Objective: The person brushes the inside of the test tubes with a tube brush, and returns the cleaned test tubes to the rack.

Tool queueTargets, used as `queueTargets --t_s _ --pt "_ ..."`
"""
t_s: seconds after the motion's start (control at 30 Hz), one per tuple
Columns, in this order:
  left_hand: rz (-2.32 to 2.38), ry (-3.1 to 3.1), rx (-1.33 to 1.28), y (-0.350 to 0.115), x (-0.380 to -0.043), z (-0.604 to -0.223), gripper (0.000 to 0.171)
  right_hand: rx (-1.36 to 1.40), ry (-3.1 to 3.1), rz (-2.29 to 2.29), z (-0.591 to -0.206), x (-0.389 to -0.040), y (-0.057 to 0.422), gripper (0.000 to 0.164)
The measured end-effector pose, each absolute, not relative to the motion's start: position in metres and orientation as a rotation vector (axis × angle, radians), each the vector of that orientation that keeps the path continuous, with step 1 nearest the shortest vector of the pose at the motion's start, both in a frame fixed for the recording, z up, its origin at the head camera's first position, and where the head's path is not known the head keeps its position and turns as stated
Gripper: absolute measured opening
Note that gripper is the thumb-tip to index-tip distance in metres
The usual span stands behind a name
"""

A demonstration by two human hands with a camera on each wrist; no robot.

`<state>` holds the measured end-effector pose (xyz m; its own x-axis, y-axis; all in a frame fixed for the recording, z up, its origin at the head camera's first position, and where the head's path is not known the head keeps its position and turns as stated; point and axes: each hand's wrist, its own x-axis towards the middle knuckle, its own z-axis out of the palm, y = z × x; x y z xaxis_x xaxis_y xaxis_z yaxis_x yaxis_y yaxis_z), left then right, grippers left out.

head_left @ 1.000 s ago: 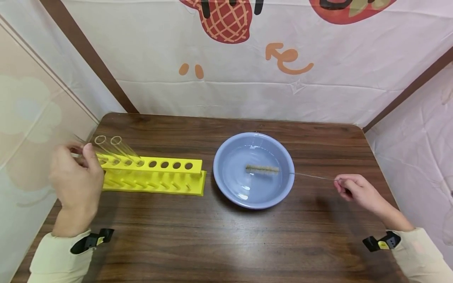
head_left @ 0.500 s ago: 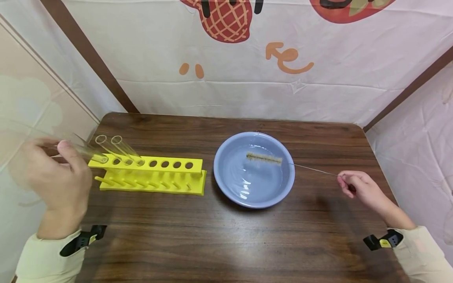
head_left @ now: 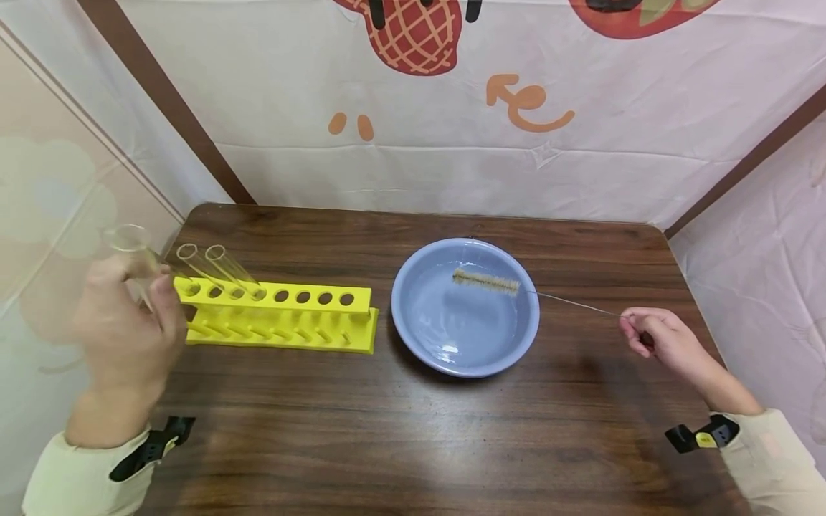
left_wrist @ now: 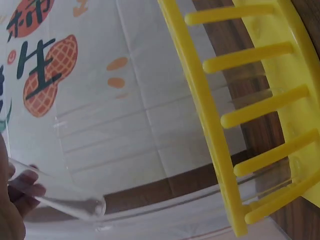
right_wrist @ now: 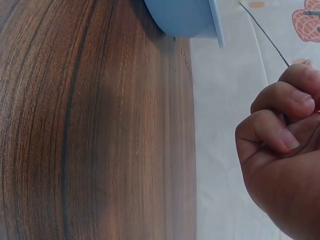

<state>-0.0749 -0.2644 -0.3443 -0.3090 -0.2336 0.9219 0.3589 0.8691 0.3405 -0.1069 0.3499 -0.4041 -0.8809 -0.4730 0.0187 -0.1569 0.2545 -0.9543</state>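
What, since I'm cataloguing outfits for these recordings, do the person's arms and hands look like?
The left sleeve and right sleeve are pale cream. The left wristband and right wristband are black, each with a small yellow patch. The left hand and right hand wear no gloves.

Dark wood-grain table (head_left: 413, 437), rounded at its far corners. Behind the table: a creased white cloth (head_left: 452, 183) bearing a red latticed print (head_left: 416, 43), two orange ovals (head_left: 366, 127) and an orange curl (head_left: 540, 127). Brown bands (head_left: 168, 99) descend toward the table's far-left and far-right corners; left of the table, a pale flower-like print (head_left: 51, 190).
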Motion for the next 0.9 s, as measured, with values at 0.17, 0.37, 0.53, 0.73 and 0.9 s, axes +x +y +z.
queueTargets --t_s 0.17,0.37,0.53,0.73,0.9 --pt "-0.444 -2.026 -0.279 -0.258 -0.069 -0.347 0.055 -0.626 2.194 -1.705 -0.404 -0.109 0.352 0.032" --pt "-0.379 -2.175 -0.592 -0.255 -0.072 -0.356 0.048 -0.623 2.162 -1.729 -0.404 -0.109 0.354 0.032" --pt "-0.302 -2.229 -0.776 -0.238 -0.076 -0.365 0.046 -0.633 2.140 -1.749 -0.403 -0.109 0.355 0.032" --pt "-0.267 -2.237 -0.879 -0.214 -0.078 -0.370 0.043 -0.620 2.103 -1.803 -0.403 -0.109 0.357 0.032" --pt "-0.247 -2.228 -0.882 -0.198 -0.084 -0.369 0.040 -0.662 2.053 -1.841 -0.403 -0.110 0.359 0.032"
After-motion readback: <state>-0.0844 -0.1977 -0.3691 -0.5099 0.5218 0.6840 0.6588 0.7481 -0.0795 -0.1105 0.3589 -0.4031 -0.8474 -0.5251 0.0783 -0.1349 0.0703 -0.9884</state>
